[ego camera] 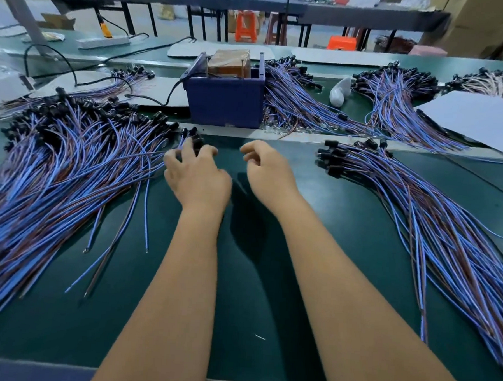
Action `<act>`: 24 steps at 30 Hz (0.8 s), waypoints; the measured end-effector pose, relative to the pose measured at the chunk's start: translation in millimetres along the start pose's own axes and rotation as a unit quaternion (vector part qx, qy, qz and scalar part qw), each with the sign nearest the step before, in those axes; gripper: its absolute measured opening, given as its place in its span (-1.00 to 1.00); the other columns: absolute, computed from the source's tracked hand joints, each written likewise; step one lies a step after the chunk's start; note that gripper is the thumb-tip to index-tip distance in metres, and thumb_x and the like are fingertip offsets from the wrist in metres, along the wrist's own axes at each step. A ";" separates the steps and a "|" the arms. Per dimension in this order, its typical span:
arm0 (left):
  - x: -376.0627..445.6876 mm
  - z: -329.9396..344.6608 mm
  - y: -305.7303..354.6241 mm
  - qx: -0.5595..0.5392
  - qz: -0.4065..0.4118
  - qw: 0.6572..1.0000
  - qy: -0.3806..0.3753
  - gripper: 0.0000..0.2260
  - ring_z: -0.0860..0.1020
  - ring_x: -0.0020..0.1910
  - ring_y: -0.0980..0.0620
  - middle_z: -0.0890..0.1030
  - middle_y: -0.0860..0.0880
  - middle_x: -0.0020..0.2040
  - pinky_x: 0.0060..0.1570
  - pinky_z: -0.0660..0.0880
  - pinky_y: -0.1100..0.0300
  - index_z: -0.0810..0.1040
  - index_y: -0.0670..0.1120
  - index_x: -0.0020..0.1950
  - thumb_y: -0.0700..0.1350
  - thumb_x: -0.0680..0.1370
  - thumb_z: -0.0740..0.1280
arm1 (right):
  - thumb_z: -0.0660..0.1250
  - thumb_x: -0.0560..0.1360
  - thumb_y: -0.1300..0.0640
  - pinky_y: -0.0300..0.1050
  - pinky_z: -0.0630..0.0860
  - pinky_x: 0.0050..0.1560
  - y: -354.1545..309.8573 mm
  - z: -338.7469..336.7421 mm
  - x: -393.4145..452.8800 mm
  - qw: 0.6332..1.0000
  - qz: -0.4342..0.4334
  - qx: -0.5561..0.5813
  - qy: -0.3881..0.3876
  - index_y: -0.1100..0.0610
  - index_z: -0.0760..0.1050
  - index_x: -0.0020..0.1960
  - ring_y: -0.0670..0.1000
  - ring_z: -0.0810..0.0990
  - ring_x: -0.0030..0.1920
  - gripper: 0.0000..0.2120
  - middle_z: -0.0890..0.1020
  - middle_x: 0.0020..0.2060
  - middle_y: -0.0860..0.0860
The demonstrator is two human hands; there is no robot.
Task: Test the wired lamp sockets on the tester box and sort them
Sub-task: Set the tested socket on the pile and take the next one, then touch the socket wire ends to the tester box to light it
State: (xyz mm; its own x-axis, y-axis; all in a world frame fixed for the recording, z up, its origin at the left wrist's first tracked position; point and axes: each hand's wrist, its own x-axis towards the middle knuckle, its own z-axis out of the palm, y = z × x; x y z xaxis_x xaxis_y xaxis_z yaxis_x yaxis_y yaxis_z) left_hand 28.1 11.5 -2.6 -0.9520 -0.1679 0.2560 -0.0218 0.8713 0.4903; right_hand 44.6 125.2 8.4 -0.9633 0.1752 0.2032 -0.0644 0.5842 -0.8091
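A blue tester box [225, 104] with a brown block inside stands at the middle back of the green table [257, 278]. A big pile of wired lamp sockets [62, 163], black sockets with blue and brown wires, spreads at the left. My left hand [197, 173] reaches to that pile's right edge, its fingers spread and curled over a few black sockets [193, 135]; whether it grips one I cannot tell. My right hand [267, 170] hovers beside it with loosely curled fingers, holding nothing. A smaller sorted bundle of sockets [404, 198] lies at the right.
More socket bundles [304, 102] lie behind and right of the box, with a white bulb [340, 91] between them. A white sheet [481, 120] covers the far right. A black cable [150, 97] runs from the box to the left. Stools stand beyond the table.
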 end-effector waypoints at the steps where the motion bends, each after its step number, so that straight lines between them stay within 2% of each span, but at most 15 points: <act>1: 3.5 -1.6 -3.8 0.005 -0.025 1.000 -0.010 -0.55 0.17 0.39 -0.19 0.13 -0.05 0.60 0.31 0.17 -0.04 0.42 0.08 0.41 -0.16 0.52 0.22 | 0.14 0.55 0.32 -0.19 0.41 0.08 0.4 4.9 1.4 1.000 0.007 0.004 -0.010 0.12 0.54 0.18 0.02 0.52 0.03 -0.69 0.60 0.03 0.03; 4: 10.0 -3.5 -8.0 0.002 -0.064 0.997 -0.037 -0.45 0.19 0.34 -0.19 0.00 0.00 0.63 0.22 0.17 -0.02 0.27 0.15 0.51 -0.15 0.53 0.18 | 0.17 0.54 0.32 -0.29 0.38 0.08 6.0 11.1 3.5 1.000 0.013 0.015 0.000 0.14 0.57 0.16 0.00 0.55 0.10 -0.71 0.64 0.09 0.05; 7: 13.3 -5.0 -12.6 0.001 -0.071 0.997 -0.031 -0.41 0.22 0.30 -0.17 0.00 0.03 0.63 0.15 0.19 0.00 0.24 0.17 0.51 -0.21 0.51 0.15 | 0.19 0.53 0.31 -0.23 0.44 0.11 11.7 10.1 1.5 0.999 0.006 0.046 0.011 0.11 0.60 0.09 -0.02 0.57 0.08 -0.73 0.65 0.03 -0.01; 9: 15.5 -7.0 -20.2 0.003 -0.074 0.997 -0.006 -0.41 0.24 0.28 -0.17 0.07 0.04 0.62 0.12 0.20 0.01 0.25 0.15 0.52 -0.23 0.51 0.14 | 0.21 0.54 0.28 -0.24 0.45 0.06 14.9 8.1 0.0 0.998 0.005 0.067 0.010 0.08 0.61 0.05 -0.05 0.58 0.03 -0.76 0.65 -0.03 -0.05; 11: 17.8 -9.3 -26.8 -0.019 -0.091 0.996 0.003 -0.39 0.25 0.28 -0.17 0.17 0.03 0.59 0.17 0.23 0.00 0.26 0.14 0.52 -0.26 0.50 0.13 | 0.22 0.55 0.26 -0.25 0.45 0.01 16.4 6.0 -0.4 0.995 0.009 0.095 0.011 0.07 0.62 0.01 -0.05 0.58 0.00 -0.78 0.65 -0.09 -0.08; 15: 17.6 -11.0 -25.7 0.008 -0.095 0.995 -0.006 -0.43 0.29 0.31 -0.25 0.36 -0.11 0.44 0.26 0.26 -0.05 0.25 0.04 0.53 -0.25 0.53 0.16 | 0.22 0.55 0.26 -0.12 0.52 0.08 16.5 4.0 -2.8 0.990 0.017 0.139 0.009 0.05 0.61 -0.06 0.00 0.61 0.01 -0.78 0.66 -0.12 -0.06; 18: 17.9 -14.0 -25.5 0.004 -0.095 0.995 0.018 -0.54 0.37 0.27 -0.28 0.41 -0.21 0.34 0.23 0.34 -0.07 0.40 -0.02 0.44 -0.24 0.54 0.23 | 0.22 0.55 0.25 -0.08 0.53 0.11 15.7 4.3 -5.4 0.990 0.019 0.142 0.000 0.04 0.61 -0.06 0.01 0.61 0.01 -0.78 0.66 -0.12 -0.04; 21: 17.6 -14.7 -28.5 -0.033 -0.086 0.995 0.034 -0.72 0.45 0.21 -0.28 0.49 -0.19 0.27 0.19 0.42 -0.07 0.58 -0.01 0.28 -0.17 0.60 0.26 | 0.21 0.56 0.23 -0.12 0.52 0.08 14.4 3.8 -7.1 0.992 0.020 0.127 -0.010 0.04 0.61 -0.03 -0.01 0.60 0.01 -0.79 0.65 -0.11 -0.06; 24: 18.9 -14.0 -26.1 -0.146 -0.059 0.983 0.090 -0.78 0.52 0.12 -0.17 0.53 -0.18 0.22 0.06 0.42 0.11 0.62 -0.06 0.22 -0.12 0.63 0.25 | 0.21 0.56 0.24 -0.13 0.51 0.06 11.9 2.7 -8.6 0.991 0.022 0.131 -0.004 0.08 0.62 -0.02 0.01 0.60 0.01 -0.79 0.65 -0.12 -0.04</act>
State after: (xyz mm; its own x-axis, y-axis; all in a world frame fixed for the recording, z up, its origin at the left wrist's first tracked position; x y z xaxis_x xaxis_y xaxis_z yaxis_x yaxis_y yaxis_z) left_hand 15.0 -20.8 1.1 -0.8784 -0.3611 0.3131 -0.0152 0.6759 0.7369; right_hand 51.4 128.4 -4.4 -0.9689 0.1878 0.1614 -0.0874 0.3505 -0.9325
